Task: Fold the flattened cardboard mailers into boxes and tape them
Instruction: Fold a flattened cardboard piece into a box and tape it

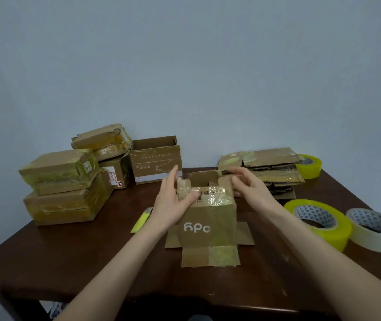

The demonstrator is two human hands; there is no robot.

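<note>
Head view: a box [210,218] is stood on the dark wooden table [92,262] before a pale wall [185,66], its left flap pinched by the left hand [171,202]; the blurred right hand [252,188] is at the right flap, its grip not discernible.

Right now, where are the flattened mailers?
In the head view, the flattened mailers lie at the far right of the table, behind the right hand, beside a yellow tape roll.
</note>
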